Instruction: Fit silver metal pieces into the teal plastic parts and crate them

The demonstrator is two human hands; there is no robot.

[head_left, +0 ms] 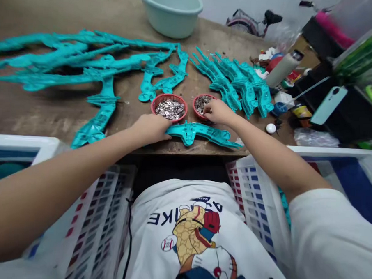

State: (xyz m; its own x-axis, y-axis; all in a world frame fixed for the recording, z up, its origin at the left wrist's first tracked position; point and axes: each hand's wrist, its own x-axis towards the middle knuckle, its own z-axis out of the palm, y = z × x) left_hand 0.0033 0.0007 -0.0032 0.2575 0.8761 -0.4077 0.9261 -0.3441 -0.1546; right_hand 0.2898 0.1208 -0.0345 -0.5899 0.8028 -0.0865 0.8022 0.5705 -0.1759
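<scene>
"Turquoise part (pixel 205 132), one, moulded plastic by its look. Location?"

"Near edge of the table (pixel 14 111), lying lengthwise, just in front of the left red basket (pixel 152 108) and the right red basket (pixel 200 116)."

"Left hand (pixel 152 127)?"

"Closed about the part's left end, thumb on the near side."

"Right hand (pixel 219 111)?"

"At the right basket, fingers bent and drawn together by the small metal pieces (pixel 202 102) (whether one is pinched, I cannot tell)."

"Handling notes?"

"Judged light and fairly stiff; smooth faces, so perhaps inclined to slide. Slender right tip: probably the fragile portion."

"Recommended hold?"

"Broad middle, or the end already gripped, thumb opposite fingers; avoid squeezing the tip."

"Similar stock?"

"Stacked parts (pixel 234 82), behind the right basket; likewise turquoise."
</scene>
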